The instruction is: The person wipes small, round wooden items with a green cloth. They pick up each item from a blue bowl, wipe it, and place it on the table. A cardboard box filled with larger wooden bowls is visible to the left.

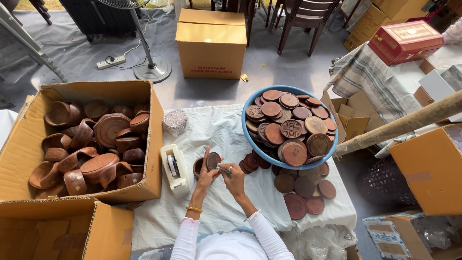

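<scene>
Left hand (206, 174) grip holding round wooden lid (213, 160); right hand (233, 177) grip pinching small grey-green cloth (224, 169) against it. Tape dispenser (175, 169) left, blue basin (269, 153) right.

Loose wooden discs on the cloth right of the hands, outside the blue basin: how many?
About 7: two nearest the hands, three further right, two under the blue basin rim. The stack may hide more.
</scene>
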